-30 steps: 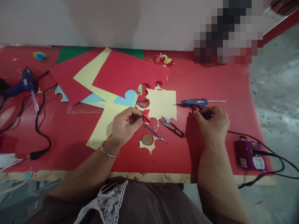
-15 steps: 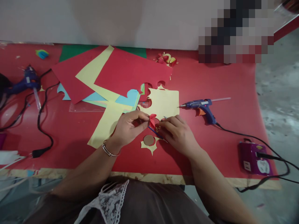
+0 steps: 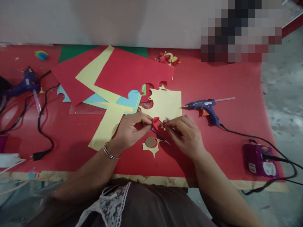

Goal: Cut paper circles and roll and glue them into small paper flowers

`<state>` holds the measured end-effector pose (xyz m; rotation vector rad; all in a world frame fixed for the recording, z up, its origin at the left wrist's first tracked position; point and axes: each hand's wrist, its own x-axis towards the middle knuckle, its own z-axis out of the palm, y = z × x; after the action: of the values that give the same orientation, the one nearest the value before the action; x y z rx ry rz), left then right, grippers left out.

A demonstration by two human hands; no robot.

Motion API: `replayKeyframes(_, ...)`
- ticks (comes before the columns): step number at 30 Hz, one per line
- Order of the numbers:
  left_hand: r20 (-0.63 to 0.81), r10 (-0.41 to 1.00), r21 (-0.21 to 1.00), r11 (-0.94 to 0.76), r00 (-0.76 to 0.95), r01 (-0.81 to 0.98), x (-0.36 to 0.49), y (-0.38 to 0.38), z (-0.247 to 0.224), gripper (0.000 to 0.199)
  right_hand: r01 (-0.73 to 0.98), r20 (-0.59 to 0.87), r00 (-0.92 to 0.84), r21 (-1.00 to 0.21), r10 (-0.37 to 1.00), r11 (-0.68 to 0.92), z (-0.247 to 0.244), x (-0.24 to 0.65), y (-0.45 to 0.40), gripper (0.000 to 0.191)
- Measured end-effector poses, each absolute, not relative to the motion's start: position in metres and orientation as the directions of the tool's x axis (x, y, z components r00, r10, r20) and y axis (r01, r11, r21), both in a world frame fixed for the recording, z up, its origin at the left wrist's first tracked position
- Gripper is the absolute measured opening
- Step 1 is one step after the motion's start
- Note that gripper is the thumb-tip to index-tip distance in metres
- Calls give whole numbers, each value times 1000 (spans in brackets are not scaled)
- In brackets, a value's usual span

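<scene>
My left hand (image 3: 135,127) pinches a small curled red paper piece (image 3: 155,122) between thumb and fingertips. Just to its right is my right hand (image 3: 186,132), fingers bent and pressed together; whatever they hold is hidden. A grey pointed tip (image 3: 168,119) shows beside its index finger. Below the red piece, a thin blue stick with a pale pointed end (image 3: 161,135) slants across the table. Nearer me, a brown disc (image 3: 150,142) rests on a cut yellow paper scrap (image 3: 154,152). Beyond both hands lies a yellow sheet (image 3: 167,102) with scalloped cut-outs.
A blue glue gun (image 3: 205,108) lies at right, corded toward a purple box (image 3: 259,160). Another glue gun (image 3: 29,80) and a black cord (image 3: 39,129) are at left. Red sheets (image 3: 132,74) overlap coloured paper at the back, beside small red and yellow paper pieces (image 3: 168,59).
My right hand has drawn slightly right, away from the red paper piece, uncovering more of the blue stick's pointed end. My left hand keeps its pinch on the red piece, now turned a little.
</scene>
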<state>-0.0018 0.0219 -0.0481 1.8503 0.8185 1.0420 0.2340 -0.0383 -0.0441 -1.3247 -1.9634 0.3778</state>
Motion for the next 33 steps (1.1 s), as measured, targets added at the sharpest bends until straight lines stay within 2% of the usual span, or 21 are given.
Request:
replayKeyframes(4,437,782,825,-545,444,149,0,23,-47,11,609,427,-12,-714,904,345,-34,228,-45,8)
replayKeyframes(8,516,718,734,-652,466,190,3,21,-47,13,479,258,160,-864,953,153,-35,219,-51,4)
replayKeyframes(13,598,635,631,-749,489,201,9,17,-47,13,252,29,217,-967,976,-27,-37,214,-52,5)
replayKeyframes(18,609,633,616,-757,478,216,11,16,-46,14,28,-126,203,-991,971,-134,-36,214,-49,11)
replayKeyframes(24,597,610,583,-776,522,241,10,15,-44,14,-199,-231,200,-961,952,-192,-40,211,-49,13)
replayKeyframes(33,596,591,536,-797,544,278,13,11,-42,15,-216,-265,229,-952,937,-216,-38,204,-51,16)
